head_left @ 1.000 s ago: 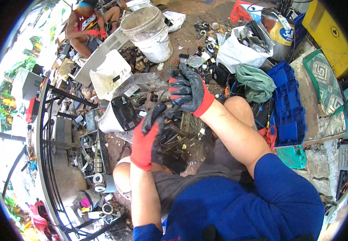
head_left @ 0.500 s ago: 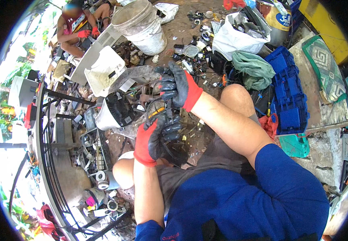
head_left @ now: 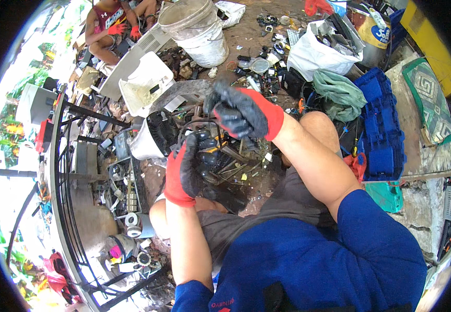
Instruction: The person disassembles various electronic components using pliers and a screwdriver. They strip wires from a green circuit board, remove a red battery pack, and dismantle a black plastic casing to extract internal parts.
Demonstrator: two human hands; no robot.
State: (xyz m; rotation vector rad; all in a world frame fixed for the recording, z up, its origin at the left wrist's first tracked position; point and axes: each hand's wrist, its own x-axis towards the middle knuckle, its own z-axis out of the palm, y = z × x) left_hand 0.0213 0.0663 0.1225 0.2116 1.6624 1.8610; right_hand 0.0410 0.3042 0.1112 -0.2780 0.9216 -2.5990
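Observation:
My left hand, in a red and black coated glove, is closed around a thin black cable that arches up from its fingers. Above and to the right is my right hand, gloved the same way, with its fingers curled in. Whatever those fingers hold is hidden. The cable's loop reaches close to the right hand, but I cannot tell if they touch. Beneath the hands, between my knees, lie dark rods and scraps, partly covered by the left fingers.
A white bucket, a pale plastic housing and a white sack of scrap stand ahead. To the right lies a blue plastic case beside green cloth. A metal rack borders the left. Another person sits far left.
My hands have moved apart: the right up and to the right, the left slightly down and left. The view has shifted slightly, and the far person's hands have moved apart.

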